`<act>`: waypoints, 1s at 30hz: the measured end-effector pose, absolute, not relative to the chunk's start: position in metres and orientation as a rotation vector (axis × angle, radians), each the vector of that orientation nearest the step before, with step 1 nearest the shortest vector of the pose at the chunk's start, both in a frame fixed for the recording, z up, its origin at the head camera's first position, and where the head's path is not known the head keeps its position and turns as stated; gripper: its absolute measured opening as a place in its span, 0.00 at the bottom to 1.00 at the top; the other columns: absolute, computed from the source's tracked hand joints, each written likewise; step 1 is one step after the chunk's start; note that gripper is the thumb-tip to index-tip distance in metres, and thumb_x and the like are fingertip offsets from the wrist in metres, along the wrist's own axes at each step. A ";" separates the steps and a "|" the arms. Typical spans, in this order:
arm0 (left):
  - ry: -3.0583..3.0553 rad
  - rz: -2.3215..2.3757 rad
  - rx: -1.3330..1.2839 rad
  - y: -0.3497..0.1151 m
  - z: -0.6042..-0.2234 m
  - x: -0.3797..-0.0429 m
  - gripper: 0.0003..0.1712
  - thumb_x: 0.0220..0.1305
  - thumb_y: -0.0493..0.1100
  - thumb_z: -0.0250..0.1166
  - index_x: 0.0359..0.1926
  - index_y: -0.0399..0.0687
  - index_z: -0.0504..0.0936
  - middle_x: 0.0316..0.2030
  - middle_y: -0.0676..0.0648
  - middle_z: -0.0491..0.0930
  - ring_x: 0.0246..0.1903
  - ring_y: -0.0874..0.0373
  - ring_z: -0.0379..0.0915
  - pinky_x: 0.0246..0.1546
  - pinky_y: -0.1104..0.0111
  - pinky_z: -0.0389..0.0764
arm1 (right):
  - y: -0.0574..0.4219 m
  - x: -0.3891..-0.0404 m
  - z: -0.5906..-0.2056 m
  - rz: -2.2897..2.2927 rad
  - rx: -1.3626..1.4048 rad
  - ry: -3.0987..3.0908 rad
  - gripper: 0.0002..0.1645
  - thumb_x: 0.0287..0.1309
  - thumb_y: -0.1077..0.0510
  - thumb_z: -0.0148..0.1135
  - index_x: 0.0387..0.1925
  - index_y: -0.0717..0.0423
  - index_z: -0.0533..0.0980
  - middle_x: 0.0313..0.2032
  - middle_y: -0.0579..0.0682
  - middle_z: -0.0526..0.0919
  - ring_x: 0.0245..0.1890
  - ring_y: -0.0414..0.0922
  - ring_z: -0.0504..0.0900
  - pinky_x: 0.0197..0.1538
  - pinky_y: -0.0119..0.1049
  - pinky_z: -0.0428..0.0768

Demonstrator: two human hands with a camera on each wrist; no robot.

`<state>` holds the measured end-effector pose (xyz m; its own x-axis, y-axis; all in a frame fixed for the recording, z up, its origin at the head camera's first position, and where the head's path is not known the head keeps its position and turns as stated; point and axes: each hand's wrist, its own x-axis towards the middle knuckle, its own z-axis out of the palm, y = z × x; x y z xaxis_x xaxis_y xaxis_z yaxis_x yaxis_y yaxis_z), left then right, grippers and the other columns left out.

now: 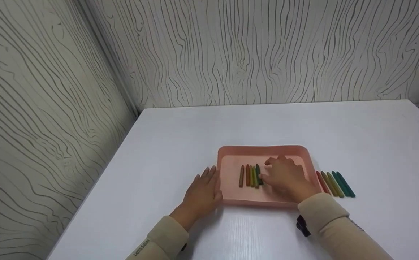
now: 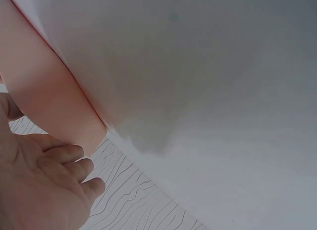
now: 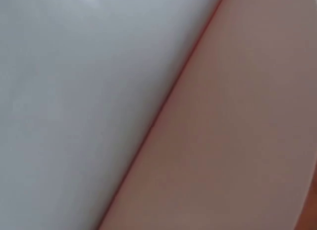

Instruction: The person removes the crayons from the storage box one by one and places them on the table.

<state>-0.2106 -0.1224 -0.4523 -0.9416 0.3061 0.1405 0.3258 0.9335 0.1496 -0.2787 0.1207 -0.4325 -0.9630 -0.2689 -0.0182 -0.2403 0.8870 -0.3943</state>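
Note:
A pink tray (image 1: 231, 195) lies on the white table, its wall also filling part of both wrist views. Inside it, several crayons stand in a row side by side: a brown crayon (image 1: 241, 176) set slightly apart, then orange and yellowish ones, with a dark green crayon (image 1: 258, 173) at the right end. My right hand (image 1: 285, 177) is over the tray's right half, fingers spread and bent, thumb tip beside the dark green crayon; whether it touches is unclear. Against the tray's left wall rests my left hand (image 1: 201, 191), fingers extended; the left wrist view shows this hand (image 2: 49, 180) too.
Right of the tray, more crayons lie on the table in a slanted row: a red crayon (image 1: 322, 182), yellowish ones and a green crayon (image 1: 346, 184) at the outer end. Wood-grain patterned walls (image 1: 231, 54) border the table's back and left.

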 end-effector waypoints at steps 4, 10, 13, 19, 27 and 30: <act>-2.980 -0.253 -0.485 -0.122 -0.452 -0.210 0.31 0.60 0.48 0.44 0.63 0.39 0.53 0.63 0.45 0.51 0.61 0.50 0.44 0.57 0.56 0.51 | 0.118 -0.277 -0.434 -0.621 -0.388 2.970 0.28 0.46 0.46 0.57 0.47 0.57 0.72 0.40 0.54 0.70 0.36 0.50 0.69 0.37 0.50 0.68; -2.999 -0.263 -0.483 -0.122 -0.450 -0.210 0.32 0.60 0.47 0.44 0.63 0.38 0.53 0.63 0.45 0.51 0.61 0.50 0.44 0.57 0.56 0.50 | 0.114 -0.276 -0.435 -0.618 -0.403 2.971 0.26 0.45 0.47 0.57 0.45 0.58 0.74 0.37 0.53 0.71 0.34 0.49 0.69 0.34 0.47 0.69; -3.015 -0.286 -0.485 -0.122 -0.449 -0.210 0.31 0.60 0.47 0.43 0.63 0.38 0.53 0.63 0.44 0.50 0.61 0.50 0.43 0.57 0.56 0.49 | 0.113 -0.276 -0.435 -0.637 -0.411 2.957 0.27 0.43 0.47 0.58 0.43 0.60 0.74 0.36 0.53 0.71 0.33 0.49 0.70 0.33 0.47 0.70; -3.027 -0.293 -0.488 -0.122 -0.449 -0.210 0.31 0.60 0.47 0.43 0.63 0.38 0.53 0.63 0.45 0.50 0.61 0.50 0.42 0.57 0.56 0.49 | 0.111 -0.277 -0.434 -0.787 -0.358 2.860 0.26 0.37 0.51 0.61 0.40 0.61 0.75 0.36 0.51 0.73 0.32 0.46 0.70 0.33 0.42 0.70; -3.014 -0.284 -0.489 -0.122 -0.449 -0.210 0.32 0.60 0.47 0.44 0.63 0.38 0.53 0.63 0.44 0.50 0.61 0.50 0.43 0.57 0.56 0.50 | 0.105 -0.276 -0.436 -0.919 -0.248 2.750 0.09 0.36 0.58 0.60 0.12 0.56 0.70 0.10 0.43 0.62 0.11 0.39 0.58 0.14 0.30 0.55; -3.020 -0.288 -0.486 -0.122 -0.449 -0.209 0.32 0.60 0.47 0.44 0.63 0.38 0.53 0.63 0.45 0.50 0.61 0.50 0.43 0.57 0.56 0.49 | 0.105 -0.277 -0.437 -0.956 -0.225 2.742 0.07 0.36 0.59 0.61 0.19 0.58 0.72 0.15 0.45 0.70 0.15 0.40 0.65 0.15 0.30 0.62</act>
<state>-0.2094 -0.1223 -0.4491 -0.9477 0.3039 0.0973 0.3168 0.9326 0.1731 -0.2769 0.1049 -0.4371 -0.9620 -0.2182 -0.1639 -0.0691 0.7757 -0.6273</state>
